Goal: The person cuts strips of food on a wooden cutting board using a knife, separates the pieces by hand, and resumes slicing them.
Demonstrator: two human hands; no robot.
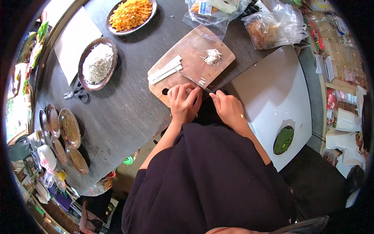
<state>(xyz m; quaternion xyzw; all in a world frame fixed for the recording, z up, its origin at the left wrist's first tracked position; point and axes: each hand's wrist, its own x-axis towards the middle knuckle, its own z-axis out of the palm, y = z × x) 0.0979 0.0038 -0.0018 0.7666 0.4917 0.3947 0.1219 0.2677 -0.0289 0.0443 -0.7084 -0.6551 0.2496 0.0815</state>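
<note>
A wooden cutting board lies on the dark table in front of me. My right hand grips the handle of a knife, whose thin blade points up and left over the board. My left hand rests at the board's near edge with its fingers curled together beside the blade; what they hold, if anything, is hidden. Small white cut pieces lie along the blade. Long flat white strips sit on the board's left side, and a small heap of white slivers is at its right.
To the left stand a bowl of white shreds, a bowl of orange pieces, scissors and several small brown dishes. Clear plastic bags lie beyond the board. A white panel at right bears a dark oval dish with green leaf.
</note>
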